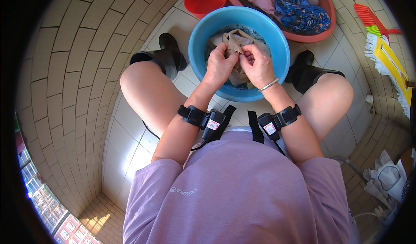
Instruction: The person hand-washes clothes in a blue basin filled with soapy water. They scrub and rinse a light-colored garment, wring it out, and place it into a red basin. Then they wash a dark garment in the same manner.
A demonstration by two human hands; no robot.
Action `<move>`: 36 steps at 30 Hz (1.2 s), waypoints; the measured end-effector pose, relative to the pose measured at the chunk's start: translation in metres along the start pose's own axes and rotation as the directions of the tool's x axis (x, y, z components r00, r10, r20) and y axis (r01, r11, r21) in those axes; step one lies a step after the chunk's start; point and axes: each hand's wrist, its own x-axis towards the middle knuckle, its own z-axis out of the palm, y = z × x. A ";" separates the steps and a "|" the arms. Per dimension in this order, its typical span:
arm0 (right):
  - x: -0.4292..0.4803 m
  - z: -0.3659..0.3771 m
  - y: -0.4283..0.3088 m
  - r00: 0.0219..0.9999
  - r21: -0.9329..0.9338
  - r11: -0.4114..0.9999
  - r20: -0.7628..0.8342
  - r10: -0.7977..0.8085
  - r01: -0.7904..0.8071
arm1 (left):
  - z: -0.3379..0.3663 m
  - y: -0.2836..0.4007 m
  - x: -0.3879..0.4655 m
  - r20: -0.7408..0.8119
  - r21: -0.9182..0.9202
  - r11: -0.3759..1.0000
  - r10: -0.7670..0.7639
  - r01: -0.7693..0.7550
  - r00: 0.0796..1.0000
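A blue plastic basin [239, 14] stands on the tiled floor between my booted feet, holding sudsy water. Wet beige cloth [234, 40] is bunched inside it, with paler fabric around it in the water. Over the basin's middle, my left hand [220, 62] pinches a fold of the beige cloth between thumb and fingers. Close beside it, my right hand [258, 62] grips the same cloth, its fingers curled and a metal bangle [268, 85] at the wrist. The fingertips of both hands nearly meet, and part of the cloth is hidden beneath them.
A red bucket [205, 1] sits behind the basin. At the far right, a reddish tub [328, 26] holds pink and blue patterned clothes [302, 15]. A red brush head [366, 15] and a yellow flat mop [391, 67] lean by the right wall. Brick-patterned tile walls [74, 55] enclose the space.
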 end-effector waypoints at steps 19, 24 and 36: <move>0.013 -0.019 0.010 0.809 0.544 0.602 0.448 0.380 -0.584 | -0.014 -0.016 0.010 -0.095 -0.384 0.919 -0.141 0.094 0.985; 0.010 -0.010 0.022 0.913 0.131 0.945 0.325 0.246 -0.301 | -0.016 -0.016 0.007 0.124 -0.631 0.742 -0.189 0.224 0.974; 0.013 -0.017 0.016 0.851 0.547 0.662 0.215 0.480 -0.512 | -0.010 -0.008 0.001 0.322 -0.524 0.761 -0.238 0.382 0.916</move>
